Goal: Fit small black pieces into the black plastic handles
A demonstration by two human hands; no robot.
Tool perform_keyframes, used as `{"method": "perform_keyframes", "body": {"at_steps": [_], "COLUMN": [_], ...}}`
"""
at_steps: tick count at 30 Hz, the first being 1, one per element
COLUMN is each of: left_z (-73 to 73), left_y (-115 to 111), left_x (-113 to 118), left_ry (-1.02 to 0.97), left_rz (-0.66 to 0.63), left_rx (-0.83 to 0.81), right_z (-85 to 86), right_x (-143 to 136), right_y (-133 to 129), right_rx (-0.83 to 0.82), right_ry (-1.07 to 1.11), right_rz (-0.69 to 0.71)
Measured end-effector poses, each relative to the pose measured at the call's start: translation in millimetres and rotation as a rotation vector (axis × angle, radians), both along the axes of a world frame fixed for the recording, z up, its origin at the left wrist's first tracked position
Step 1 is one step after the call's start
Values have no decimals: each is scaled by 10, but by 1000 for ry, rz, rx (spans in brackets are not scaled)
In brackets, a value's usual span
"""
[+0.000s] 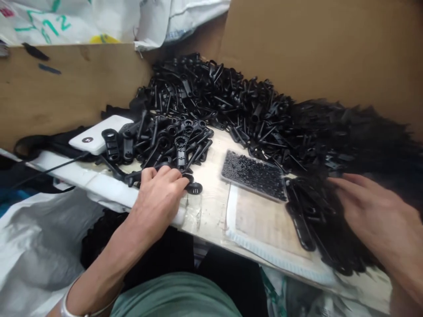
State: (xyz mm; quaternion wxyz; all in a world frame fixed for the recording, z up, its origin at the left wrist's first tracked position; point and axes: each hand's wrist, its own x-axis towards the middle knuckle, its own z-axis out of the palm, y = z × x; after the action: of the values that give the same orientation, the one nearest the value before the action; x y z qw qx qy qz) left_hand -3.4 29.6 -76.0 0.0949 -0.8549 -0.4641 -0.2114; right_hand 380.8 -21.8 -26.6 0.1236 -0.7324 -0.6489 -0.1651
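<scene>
Left hand (pixel 158 193): palm down on table edge (pixel 211 207), fingers curled narrow over black plastic part (pixel 194 188) at fingertips; actual grip unclear. Small stacked cluster of same parts (pixel 172 145) at 12 o'clock from hand, touching fingers. White power bank (pixel 99 134) at 10 o'clock, near. Right hand (pixel 376 211): fingers spread wide, flat on blurred heap of black parts (pixel 317 211). Clear tray of tiny black pieces (pixel 253 174) between hands. Large pile of parts (pixel 238 101) at 12 o'clock beyond tray, against cardboard wall (pixel 313 48).
</scene>
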Motion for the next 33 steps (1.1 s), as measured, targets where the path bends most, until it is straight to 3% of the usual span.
{"method": "perform_keyframes", "body": {"at_steps": [2, 5, 8, 12, 17, 20, 27, 33], "left_z": [-19, 4, 58, 76, 10, -20, -130, -94], "left_y": [25, 39, 17, -110, -327, -374, -302, -278], "left_x": [9, 22, 41, 206, 560, 627, 668, 731], "left_ry": [7, -2, -33, -127, -48, -26, -149, -181], "left_rz": [18, 33, 6, -72, -240, -283, -350, -370], "left_rx": [-13, -39, -43, 24, -20, -116, -176, -242], "right_z": [55, 83, 32, -69, -108, -115, -255, -286], "right_x": [-157, -432, -664, -818, -906, -964, -1020, -982], "right_y": [-78, -131, -96, 24, 239, 401, 719, 684], "right_rx": [51, 75, 60, -42, -282, -381, -407, -374], "right_ry": [26, 121, 266, 401, 233, 76, 8, 78], "right_rz": [16, 146, 275, 330, 189, 91, 68, 88]}}
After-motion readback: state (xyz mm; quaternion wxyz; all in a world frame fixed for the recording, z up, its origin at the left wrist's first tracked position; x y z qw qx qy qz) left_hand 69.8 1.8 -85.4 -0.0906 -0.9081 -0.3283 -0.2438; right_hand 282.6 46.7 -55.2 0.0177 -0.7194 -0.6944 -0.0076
